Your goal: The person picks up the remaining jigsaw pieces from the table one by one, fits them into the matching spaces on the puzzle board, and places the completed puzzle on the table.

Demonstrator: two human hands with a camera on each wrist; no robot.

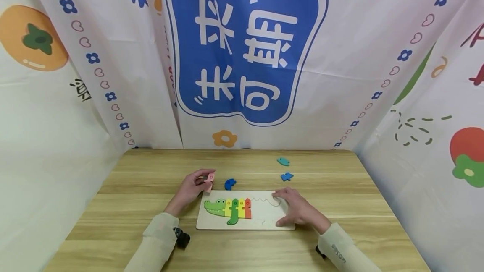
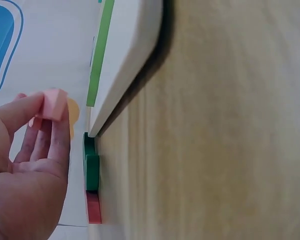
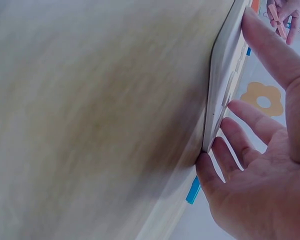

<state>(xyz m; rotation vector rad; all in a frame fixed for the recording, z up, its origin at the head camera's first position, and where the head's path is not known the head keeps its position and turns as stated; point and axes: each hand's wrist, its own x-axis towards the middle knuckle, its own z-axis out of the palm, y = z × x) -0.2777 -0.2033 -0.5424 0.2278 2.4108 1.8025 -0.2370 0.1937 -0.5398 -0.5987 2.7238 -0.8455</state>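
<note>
My left hand (image 1: 190, 187) pinches a pink puzzle piece (image 1: 210, 178) between thumb and fingers, above the board's upper left corner. The pale wooden puzzle board (image 1: 264, 213) holds a green crocodile head (image 1: 214, 207) and several coloured body pieces, the last of them an orange-red piece (image 1: 247, 208); outlines mark the bare right part. My right hand (image 1: 300, 209) rests on the board's right end, fingers and thumb spread and lightly bent. In the left wrist view, a dark green piece (image 2: 92, 171) and a red piece (image 2: 93, 207) lie past the board's end.
Behind the board lies a dark blue curved piece (image 1: 229, 184). Farther right are a blue piece (image 1: 287, 176) and a teal piece (image 1: 283, 161). The wooden table (image 1: 151, 167) is enclosed by printed cloth (image 1: 321, 108) at the back and both sides.
</note>
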